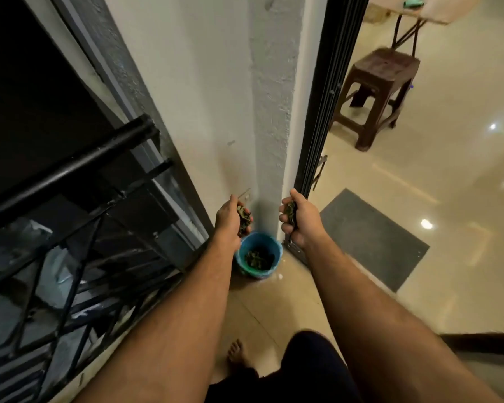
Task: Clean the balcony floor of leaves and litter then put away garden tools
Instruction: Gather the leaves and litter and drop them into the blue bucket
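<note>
Beige glossy tiles (277, 312) form the balcony floor, narrow, running to a corner where a white wall (204, 97) meets a rough plastered pillar (271, 112); black metal railing (79, 205) with crossed bars bounds the left side, darkness beyond it; blue bucket (258, 258) stands on the tiles in that corner, just beside wall and pillar, with dark green leaves (259, 257) lying in its bottom; left hand (232, 218), fingers curled round a clump of leaves, held above the bucket's left rim; right hand (300, 218), likewise clamped on a clump of leaves, held above and to the right of the bucket; the two hands apart, the bucket below and between them; both forearms bare; a bare foot (237, 354) rests on the tiles near the bottom edge, dark shorts beside it; black door frame (326, 91) at the pillar's right edge opens onto a room; cream polished floor there, with bright spots of reflected light; grey mat (373, 239) lying just inside the threshold; brown plastic stool (381, 94) farther in; a folding table (437, 10) behind it, partly cut by the top edge, a green object on it too small to tell.
</note>
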`<state>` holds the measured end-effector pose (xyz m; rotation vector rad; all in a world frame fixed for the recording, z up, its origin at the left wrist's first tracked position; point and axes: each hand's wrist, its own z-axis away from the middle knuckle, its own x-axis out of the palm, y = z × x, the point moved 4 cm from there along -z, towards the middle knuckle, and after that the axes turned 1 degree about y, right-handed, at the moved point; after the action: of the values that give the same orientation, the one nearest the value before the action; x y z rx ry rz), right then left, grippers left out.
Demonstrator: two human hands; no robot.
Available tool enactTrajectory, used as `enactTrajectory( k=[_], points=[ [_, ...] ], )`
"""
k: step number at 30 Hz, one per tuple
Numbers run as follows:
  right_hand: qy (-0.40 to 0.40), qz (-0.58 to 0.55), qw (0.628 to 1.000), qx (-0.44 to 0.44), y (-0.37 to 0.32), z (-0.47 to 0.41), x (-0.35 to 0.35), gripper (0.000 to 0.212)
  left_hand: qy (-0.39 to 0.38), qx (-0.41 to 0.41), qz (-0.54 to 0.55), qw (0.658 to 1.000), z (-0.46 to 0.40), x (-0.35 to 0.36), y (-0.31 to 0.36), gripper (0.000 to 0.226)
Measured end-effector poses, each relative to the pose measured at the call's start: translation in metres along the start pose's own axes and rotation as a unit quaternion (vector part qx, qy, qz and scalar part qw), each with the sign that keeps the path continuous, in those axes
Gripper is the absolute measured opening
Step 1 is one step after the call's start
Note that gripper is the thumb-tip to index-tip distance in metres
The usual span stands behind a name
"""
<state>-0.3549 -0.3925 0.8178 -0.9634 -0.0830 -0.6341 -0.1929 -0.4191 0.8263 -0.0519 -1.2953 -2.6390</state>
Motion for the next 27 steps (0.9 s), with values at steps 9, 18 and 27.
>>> enactTrajectory(
  k=[9, 18, 27],
  points=[
    [0.053, -0.018, 0.997, 0.051, 0.031, -0.076, 0.0, 0.032, -0.005, -0.08, -0.05, 0.996, -0.09, -0.002, -0.021, 0.035],
    [0.124, -0.049, 0.987, 0.091, 0.072, -0.126, -0.011, 0.032, -0.011, -0.136, -0.159, 0.978, -0.154, 0.001, -0.052, 0.037],
    [0.232, -0.133, 0.959, 0.098, 0.128, -0.166, -0.016, 0.032, -0.097, -0.118, -0.35, 0.924, -0.224, -0.001, -0.08, 0.038]
  ],
)
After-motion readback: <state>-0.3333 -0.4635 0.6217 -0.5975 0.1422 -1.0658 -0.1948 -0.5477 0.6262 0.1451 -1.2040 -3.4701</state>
